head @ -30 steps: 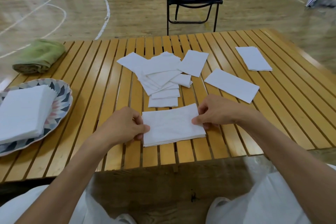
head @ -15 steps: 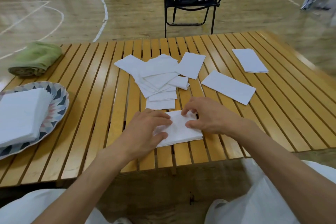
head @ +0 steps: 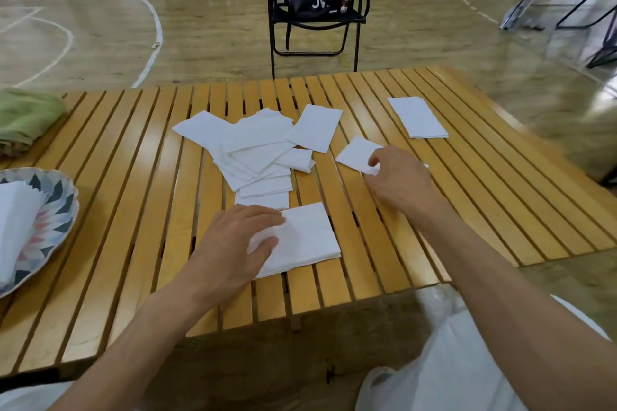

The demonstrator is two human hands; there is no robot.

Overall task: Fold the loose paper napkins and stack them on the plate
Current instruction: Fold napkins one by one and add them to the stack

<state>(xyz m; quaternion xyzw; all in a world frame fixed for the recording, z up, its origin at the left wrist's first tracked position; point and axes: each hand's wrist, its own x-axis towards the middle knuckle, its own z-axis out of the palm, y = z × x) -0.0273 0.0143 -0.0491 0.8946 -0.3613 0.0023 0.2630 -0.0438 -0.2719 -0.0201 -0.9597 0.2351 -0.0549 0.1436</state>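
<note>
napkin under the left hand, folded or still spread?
Folded: the napkin is a compact rectangle with layered edges, left hand resting on it.

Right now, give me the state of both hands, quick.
Left hand: open, fingers flat, pressing on the folded napkin.
Right hand: closed, fingertips pinching the edge of a loose napkin.

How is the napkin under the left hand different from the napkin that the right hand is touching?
The napkin under the left hand lies near the table's front edge, folded into a thick squarish pad; the napkin at the right hand lies farther back as one thin, longer sheet. The left hand presses the first flat, while the right hand pinches the second's edge, lifting it slightly. Both are white paper on the slatted table.
</note>
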